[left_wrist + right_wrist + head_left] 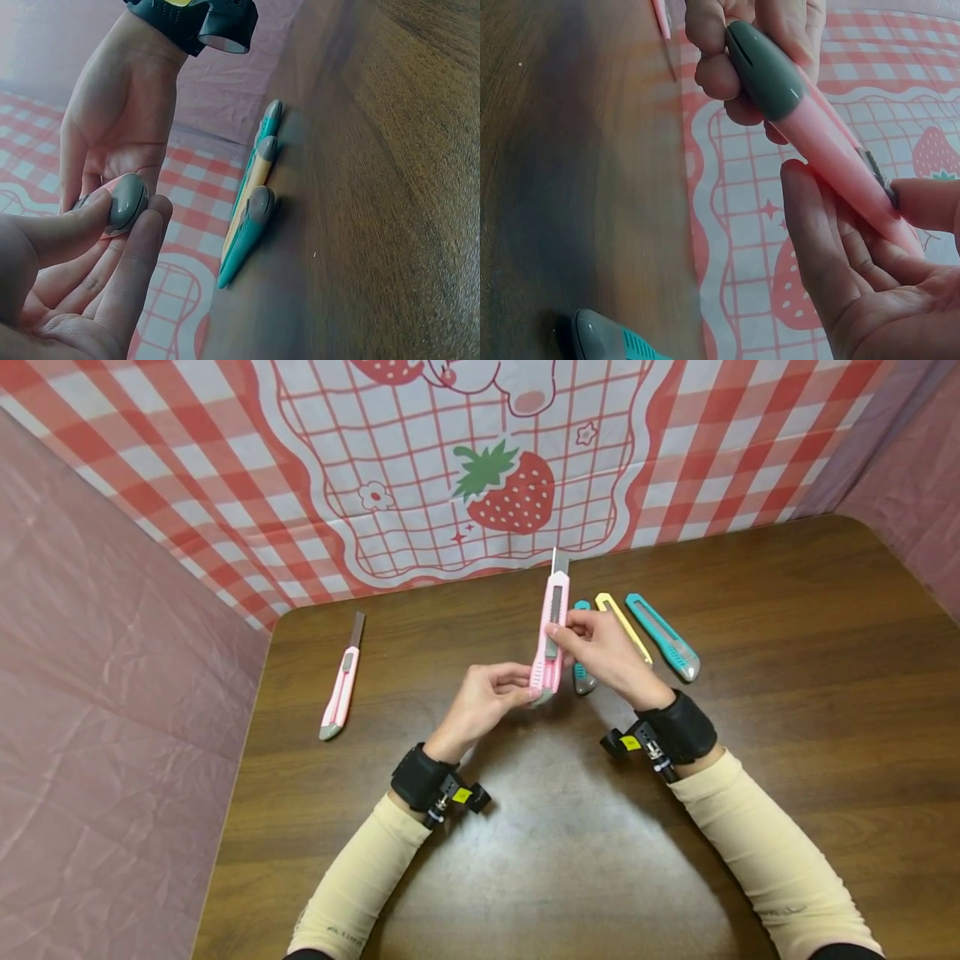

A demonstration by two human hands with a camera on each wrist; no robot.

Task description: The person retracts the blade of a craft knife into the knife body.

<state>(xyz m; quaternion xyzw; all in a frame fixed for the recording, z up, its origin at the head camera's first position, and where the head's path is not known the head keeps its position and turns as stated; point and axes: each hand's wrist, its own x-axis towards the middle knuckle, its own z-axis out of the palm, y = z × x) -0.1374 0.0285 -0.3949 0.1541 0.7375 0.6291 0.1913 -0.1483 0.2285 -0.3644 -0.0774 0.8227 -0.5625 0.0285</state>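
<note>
Above the table both hands hold a pink utility knife point(552, 610), its blade extended and pointing toward the backdrop. My left hand point(483, 702) pinches the grey end cap point(129, 201) between thumb and fingers. Around the middle of the body is my right hand point(603, 652), its thumb on the grey slider point(877, 176) and its fingers along the opposite side. Close behind the right hand, partly covered by it, lie a small teal utility knife point(583, 681) and a yellow utility knife point(626, 625). A larger teal utility knife point(663, 639) lies just right of them.
Another pink utility knife point(342, 693) lies at the table's left with its blade out. The brown wooden table point(810, 693) meets a red-and-white checked cloth point(225, 485) with strawberries at the back. Pink fabric point(112, 693) hangs along the left side.
</note>
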